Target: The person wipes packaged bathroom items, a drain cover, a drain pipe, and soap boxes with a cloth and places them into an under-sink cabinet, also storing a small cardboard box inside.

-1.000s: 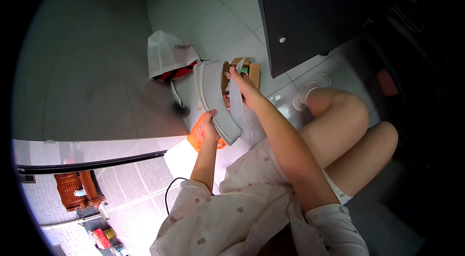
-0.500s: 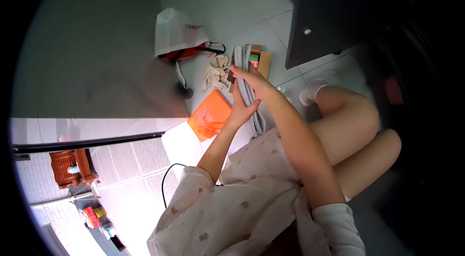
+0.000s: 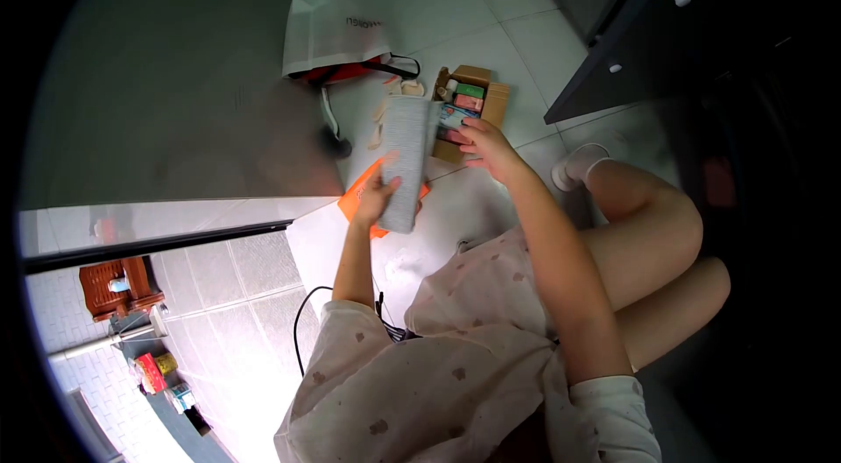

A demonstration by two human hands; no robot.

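My left hand (image 3: 375, 200) grips the lower left edge of a long, flat grey folded piece (image 3: 405, 156), slightly blurred, with what looks like a cloth surface. My right hand (image 3: 491, 148) is free of it, fingers apart, at the near right side of an open cardboard box (image 3: 498, 104). Small packages lie inside the box, among them a green pack (image 3: 470, 91) and a blue-and-white pack (image 3: 455, 116). Whether my fingertips touch the contents I cannot tell. Beneath the grey piece an orange bag (image 3: 352, 197) is partly hidden, as are cream-coloured gloves (image 3: 406, 88) beyond it.
A white bag (image 3: 324, 34) with black straps and something red lies beyond the gloves. To the left rises a large dark panel (image 3: 166, 77). A dark cabinet door (image 3: 626, 42) juts in at upper right. A black cable (image 3: 298, 332) curves beside my body.
My right hand has let go of the grey piece and shifted right to the cardboard box. My left hand has carried the piece left and turned its broad face up, uncovering the box.
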